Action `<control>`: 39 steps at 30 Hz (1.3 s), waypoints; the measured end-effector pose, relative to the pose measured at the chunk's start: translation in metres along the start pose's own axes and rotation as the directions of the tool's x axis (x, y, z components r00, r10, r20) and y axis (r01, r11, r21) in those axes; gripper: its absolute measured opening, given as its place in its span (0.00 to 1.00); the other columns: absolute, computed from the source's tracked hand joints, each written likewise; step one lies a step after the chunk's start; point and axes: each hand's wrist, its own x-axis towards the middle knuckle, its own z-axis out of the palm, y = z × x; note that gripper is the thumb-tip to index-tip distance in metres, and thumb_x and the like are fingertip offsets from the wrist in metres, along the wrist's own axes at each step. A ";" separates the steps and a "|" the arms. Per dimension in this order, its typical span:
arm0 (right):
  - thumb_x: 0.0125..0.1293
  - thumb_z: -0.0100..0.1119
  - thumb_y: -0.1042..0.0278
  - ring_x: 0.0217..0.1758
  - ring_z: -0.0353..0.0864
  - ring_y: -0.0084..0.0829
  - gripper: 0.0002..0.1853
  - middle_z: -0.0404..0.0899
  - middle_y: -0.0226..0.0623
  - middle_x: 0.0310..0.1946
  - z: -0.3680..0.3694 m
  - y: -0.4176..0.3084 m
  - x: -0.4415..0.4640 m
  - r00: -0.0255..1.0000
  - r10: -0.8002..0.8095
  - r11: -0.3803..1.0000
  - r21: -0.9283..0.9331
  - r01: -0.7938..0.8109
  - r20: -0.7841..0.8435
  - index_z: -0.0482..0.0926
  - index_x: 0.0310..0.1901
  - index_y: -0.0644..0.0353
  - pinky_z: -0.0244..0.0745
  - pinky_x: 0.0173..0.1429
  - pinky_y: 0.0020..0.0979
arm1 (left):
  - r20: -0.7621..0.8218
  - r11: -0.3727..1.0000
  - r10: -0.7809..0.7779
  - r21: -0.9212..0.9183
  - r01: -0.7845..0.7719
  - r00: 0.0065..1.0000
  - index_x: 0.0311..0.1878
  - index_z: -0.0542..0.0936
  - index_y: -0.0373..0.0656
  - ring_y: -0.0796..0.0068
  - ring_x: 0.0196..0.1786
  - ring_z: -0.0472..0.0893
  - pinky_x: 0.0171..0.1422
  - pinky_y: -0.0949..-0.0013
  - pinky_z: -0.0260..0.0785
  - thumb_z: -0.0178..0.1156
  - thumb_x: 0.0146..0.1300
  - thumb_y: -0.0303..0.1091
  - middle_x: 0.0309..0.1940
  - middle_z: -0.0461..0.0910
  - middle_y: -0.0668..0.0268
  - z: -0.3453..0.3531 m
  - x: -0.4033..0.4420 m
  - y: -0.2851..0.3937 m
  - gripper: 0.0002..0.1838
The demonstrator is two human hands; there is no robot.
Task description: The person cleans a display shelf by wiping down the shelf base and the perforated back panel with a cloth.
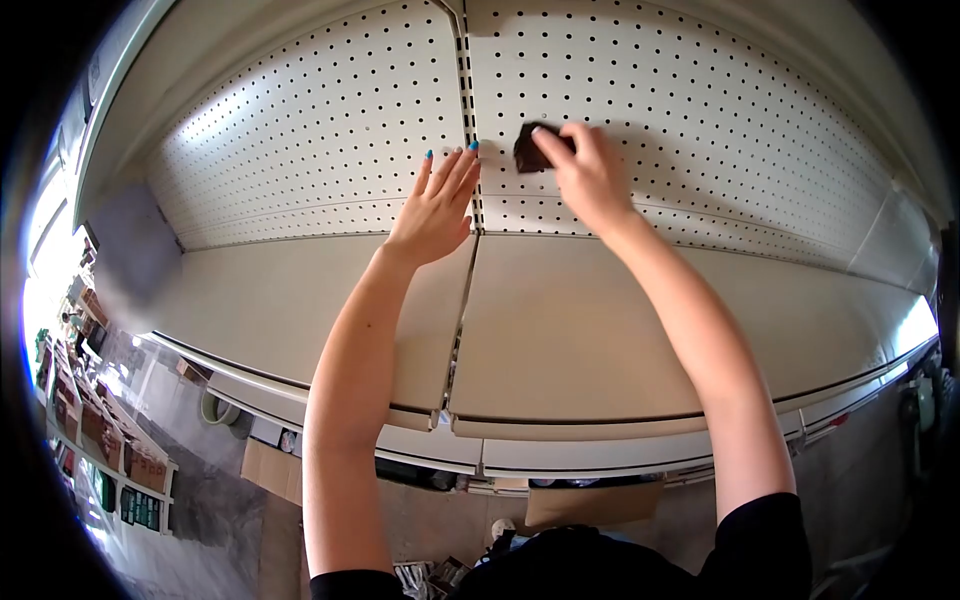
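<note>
My right hand [592, 178] is closed around a dark brown block-like item [530, 150], which is against the white perforated back panel [680, 110] right of the slotted upright. Just left of that upright [466, 90], my left hand [436, 212] lies with fingers stretched upward, its fingertips at the panel, and holds nothing. Beneath both forearms runs a beige shelf [575, 330] in two sections, with a narrow gap between them.
Lower shelves [590, 458] jut out below the front edge. Open cardboard boxes [592, 503] sit under them, one more [270, 470] to the left. Stocked shelving [110, 440] stands at the far left beyond the grey floor [205, 500].
</note>
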 end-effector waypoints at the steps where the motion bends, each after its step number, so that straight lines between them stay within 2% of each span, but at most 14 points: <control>1: 0.57 0.58 0.71 0.40 0.75 0.38 0.13 0.73 0.37 0.38 -0.011 0.001 0.004 0.996 -0.087 0.996 -0.040 0.086 -0.029 0.79 0.45 0.55 0.74 0.41 0.38 | 0.008 1.000 -0.003 -0.012 0.003 1.000 0.68 0.60 0.36 0.60 0.75 0.51 0.77 0.49 0.43 0.63 0.52 0.35 0.73 0.49 0.57 0.000 0.001 0.001 0.40; 3: 0.57 0.58 0.74 0.40 0.75 0.38 0.18 0.73 0.38 0.40 -0.021 0.000 0.004 0.978 -0.204 0.976 -0.089 0.200 -0.033 0.78 0.51 0.54 0.75 0.40 0.40 | -0.038 0.996 0.053 0.069 -0.050 0.998 0.67 0.64 0.35 0.61 0.74 0.54 0.76 0.50 0.47 0.60 0.54 0.36 0.72 0.52 0.57 0.001 0.002 0.006 0.36; 6: 0.61 0.57 0.70 0.36 0.77 0.39 0.12 0.75 0.37 0.36 -0.005 -0.004 -0.015 0.972 -0.219 0.976 0.037 0.217 0.089 0.78 0.47 0.56 0.74 0.38 0.39 | -0.040 0.991 0.099 0.093 -0.095 0.994 0.66 0.66 0.34 0.63 0.73 0.56 0.76 0.50 0.48 0.56 0.56 0.35 0.72 0.55 0.58 0.000 0.002 0.012 0.33; 8: 0.62 0.56 0.66 0.39 0.78 0.40 0.08 0.75 0.40 0.37 0.002 -0.017 -0.031 0.886 0.068 0.958 0.217 -0.186 0.459 0.77 0.40 0.60 0.74 0.40 0.38 | -0.008 0.991 0.112 0.076 -0.111 0.994 0.65 0.66 0.34 0.64 0.73 0.56 0.76 0.50 0.48 0.56 0.56 0.35 0.72 0.54 0.58 -0.002 0.002 0.013 0.33; 9: 0.61 0.57 0.69 0.41 0.77 0.40 0.11 0.74 0.41 0.40 0.008 -0.017 -0.048 0.890 -0.177 0.979 0.171 0.114 0.421 0.77 0.46 0.58 0.75 0.43 0.39 | 0.001 0.992 0.102 0.076 -0.102 0.995 0.66 0.66 0.35 0.64 0.73 0.56 0.76 0.50 0.47 0.57 0.56 0.36 0.72 0.54 0.59 -0.002 0.001 0.013 0.33; 10: 0.59 0.57 0.72 0.44 0.76 0.41 0.17 0.74 0.42 0.43 0.010 -0.019 -0.056 0.820 -0.413 0.908 0.112 0.403 0.398 0.77 0.51 0.56 0.76 0.46 0.40 | 0.009 0.993 0.094 0.076 -0.094 0.996 0.66 0.66 0.35 0.64 0.73 0.55 0.76 0.51 0.47 0.57 0.56 0.36 0.72 0.54 0.59 0.000 0.001 0.013 0.33; 13: 0.57 0.56 0.74 0.49 0.74 0.41 0.18 0.72 0.44 0.47 0.005 -0.019 -0.053 0.753 -0.344 0.934 0.125 0.334 0.560 0.78 0.52 0.55 0.75 0.52 0.41 | 0.019 0.995 0.091 0.045 -0.092 0.996 0.66 0.65 0.34 0.62 0.74 0.54 0.76 0.51 0.47 0.61 0.53 0.37 0.72 0.52 0.58 0.001 0.000 0.011 0.36; 16: 0.55 0.56 0.75 0.52 0.73 0.41 0.20 0.72 0.42 0.48 -0.003 -0.020 -0.050 0.749 -0.392 0.901 0.057 0.431 0.534 0.78 0.53 0.54 0.74 0.55 0.40 | 0.039 0.996 0.087 -0.008 -0.086 0.995 0.66 0.64 0.34 0.60 0.74 0.53 0.76 0.50 0.47 0.63 0.53 0.37 0.72 0.51 0.58 0.000 0.001 0.013 0.37; 23: 0.51 0.57 0.76 0.51 0.74 0.38 0.21 0.72 0.39 0.45 -0.040 0.020 -0.063 0.741 -0.343 0.914 0.023 0.406 0.577 0.78 0.50 0.58 0.76 0.53 0.37 | 0.060 0.994 0.097 -0.063 -0.093 0.993 0.66 0.63 0.36 0.61 0.75 0.51 0.78 0.50 0.44 0.62 0.54 0.37 0.72 0.52 0.59 0.004 0.003 0.015 0.36; 28: 0.49 0.55 0.82 0.50 0.75 0.36 0.26 0.74 0.33 0.43 -0.088 0.072 -0.082 0.737 -0.312 0.921 -0.002 0.391 0.600 0.77 0.53 0.56 0.77 0.52 0.34 | 0.028 0.988 0.145 0.046 -0.146 0.989 0.65 0.67 0.37 0.64 0.74 0.53 0.77 0.50 0.46 0.59 0.55 0.38 0.72 0.53 0.60 0.002 0.003 0.016 0.33; 29: 0.47 0.55 0.84 0.46 0.76 0.36 0.24 0.74 0.34 0.39 -0.090 0.077 -0.084 0.774 -0.364 0.907 0.006 0.422 0.518 0.77 0.49 0.58 0.77 0.48 0.34 | 0.019 0.985 0.152 0.076 -0.153 0.988 0.64 0.68 0.37 0.65 0.74 0.55 0.76 0.50 0.47 0.58 0.56 0.38 0.72 0.54 0.61 0.000 0.004 0.016 0.32; 33: 0.47 0.54 0.83 0.39 0.77 0.35 0.14 0.73 0.34 0.31 -0.077 0.072 -0.082 0.788 -0.376 0.910 0.033 0.414 0.488 0.76 0.39 0.61 0.76 0.40 0.34 | 0.018 0.972 0.162 0.172 -0.163 0.987 0.65 0.68 0.38 0.65 0.74 0.53 0.77 0.50 0.46 0.59 0.56 0.38 0.73 0.53 0.61 0.003 0.006 0.015 0.32; 35: 0.48 0.54 0.83 0.38 0.76 0.35 0.14 0.72 0.34 0.30 -0.066 0.067 -0.079 0.796 -0.420 0.898 0.070 0.435 0.436 0.76 0.38 0.61 0.76 0.40 0.34 | 0.033 0.970 0.169 0.172 -0.172 0.985 0.66 0.66 0.38 0.65 0.75 0.51 0.78 0.50 0.43 0.61 0.57 0.39 0.73 0.52 0.61 0.008 0.007 0.015 0.34; 39: 0.50 0.55 0.78 0.37 0.77 0.33 0.10 0.72 0.34 0.29 -0.041 0.035 -0.068 0.798 -0.500 0.862 0.100 0.497 0.337 0.77 0.37 0.61 0.76 0.40 0.32 | 0.068 0.987 0.159 -0.012 -0.159 0.985 0.67 0.64 0.37 0.64 0.76 0.50 0.77 0.49 0.43 0.62 0.57 0.50 0.73 0.52 0.61 0.001 0.009 0.019 0.39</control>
